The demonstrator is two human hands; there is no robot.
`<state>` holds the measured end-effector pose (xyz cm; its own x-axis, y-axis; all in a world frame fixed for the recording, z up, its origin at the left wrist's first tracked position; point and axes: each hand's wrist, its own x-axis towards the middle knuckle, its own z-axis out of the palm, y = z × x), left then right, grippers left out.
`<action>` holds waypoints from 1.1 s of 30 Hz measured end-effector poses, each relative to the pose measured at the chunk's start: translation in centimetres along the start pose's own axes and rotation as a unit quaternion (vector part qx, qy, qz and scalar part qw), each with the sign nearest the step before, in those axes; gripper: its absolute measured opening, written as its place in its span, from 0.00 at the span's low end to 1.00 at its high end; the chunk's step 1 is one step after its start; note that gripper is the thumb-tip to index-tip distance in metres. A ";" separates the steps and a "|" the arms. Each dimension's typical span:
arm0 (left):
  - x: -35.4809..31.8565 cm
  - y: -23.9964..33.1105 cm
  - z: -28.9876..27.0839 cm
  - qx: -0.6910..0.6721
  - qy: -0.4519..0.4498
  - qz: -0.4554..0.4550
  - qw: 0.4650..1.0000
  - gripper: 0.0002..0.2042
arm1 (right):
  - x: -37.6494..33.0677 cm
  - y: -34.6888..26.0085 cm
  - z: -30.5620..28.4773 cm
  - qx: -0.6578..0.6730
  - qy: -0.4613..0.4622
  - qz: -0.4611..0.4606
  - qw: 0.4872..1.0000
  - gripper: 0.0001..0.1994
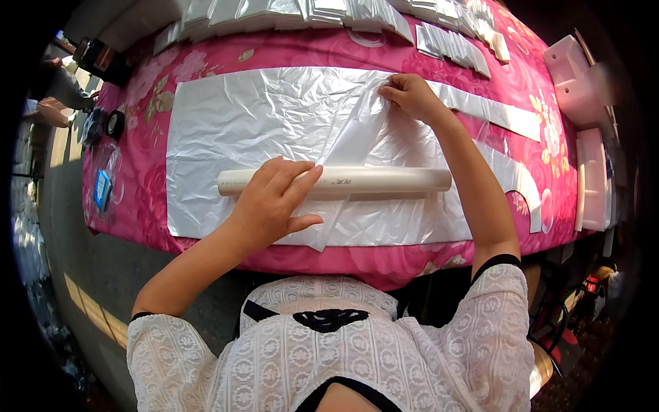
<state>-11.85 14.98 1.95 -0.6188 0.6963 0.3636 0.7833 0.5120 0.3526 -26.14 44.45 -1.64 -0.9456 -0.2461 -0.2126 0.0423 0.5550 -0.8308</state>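
Observation:
A stack of thin white plastic bags (233, 117) lies flat on the pink flowered tablecloth, its cut-out handles pointing right. Across the bags rests a smooth off-white plastic tube (391, 180). My left hand (274, 199) lies over the tube's left half, fingers stretched across it and thumb apart. At the far right of the sheet, my right hand (405, 95) pinches the edge of the top plastic bag (357, 134), which is lifted into a slanting fold running down toward the tube.
Folded white bundles (288, 15) line the table's far edge, with a smaller row (453, 48) at the far right. White foam boxes (580, 82) stand on the right. A black jar (103, 60), a tape roll (115, 123) and a blue packet (103, 189) sit left. Another person's hand (53, 112) shows far left.

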 end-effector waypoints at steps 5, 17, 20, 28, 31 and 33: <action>-2.0 1.7 4.5 -0.051 -0.168 0.080 0.981 0.39 | 1.3 -1.3 -0.3 -0.053 -0.048 0.006 0.997 0.10; -3.7 4.7 6.5 0.021 -0.208 0.043 0.977 0.43 | -12.4 -4.4 8.2 -0.205 0.038 -0.183 0.961 0.20; -3.9 5.1 6.6 0.034 -0.209 0.033 0.977 0.42 | -14.4 -3.7 8.8 -0.287 0.095 -0.212 0.929 0.22; -3.3 3.5 4.8 -0.058 -0.209 0.096 0.971 0.41 | -13.1 2.8 -1.7 -0.311 0.330 -0.062 0.889 0.20; -3.8 3.1 4.9 -0.034 -0.224 0.062 0.972 0.40 | -15.3 -0.1 1.0 -0.283 0.243 -0.127 0.919 0.22; -4.1 4.2 5.5 -0.015 -0.214 0.040 0.976 0.38 | -17.6 -2.3 4.9 -0.261 0.157 -0.163 0.938 0.24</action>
<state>-5.68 17.05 -2.85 -0.4697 0.8828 -0.0007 0.8215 0.4373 0.3658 -7.99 43.63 1.49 -0.9326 -0.2703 0.2392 -0.3525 0.8246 -0.4424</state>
